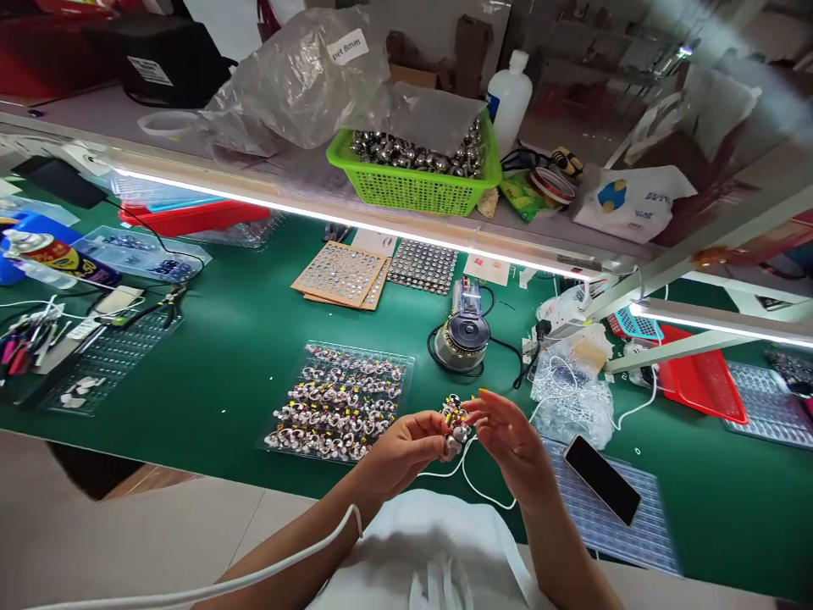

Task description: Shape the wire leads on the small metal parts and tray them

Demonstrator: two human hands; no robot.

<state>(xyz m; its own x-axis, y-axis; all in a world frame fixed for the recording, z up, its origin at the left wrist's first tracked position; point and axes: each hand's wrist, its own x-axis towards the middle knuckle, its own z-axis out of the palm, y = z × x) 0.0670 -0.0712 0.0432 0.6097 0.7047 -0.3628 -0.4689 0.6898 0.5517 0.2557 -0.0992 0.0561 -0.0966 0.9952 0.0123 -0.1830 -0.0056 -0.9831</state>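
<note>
Silvery metal and bits of yellow and red make up the small cluster point(455, 436) near the front edge of the green desk point(222, 330), raised between the person's two hands. The left hand point(410, 445) pinches it between thumb and fingers. The right hand point(508, 440) comes from the other side with its fingers loosely curved and their tips at the cluster; whether they grip it or only touch it, I cannot tell.

Just left of the hands, a clear plastic tray point(408, 373) lies flat on the desk, bearing rows of similar silvery pieces point(343, 411) with yellow and red marks. White cable point(489, 500) loops below the cluster. To the right, a dark phone point(602, 479) rests aslant on a clear ridged tray point(660, 534), and crumpled clear plastic point(568, 390) lies beyond it.

Farther back stands a round device point(465, 339) with a dark top and a black cord. Behind and left of it are brown boards point(340, 273) dotted with small pieces, beside a grid of round silvery parts point(423, 265). Pliers point(170, 303) lie well apart at the left.

On the shelf point(305, 174) above, a green basket point(412, 195) holds shiny metal parts point(406, 157), next to a white bottle point(511, 102).
</note>
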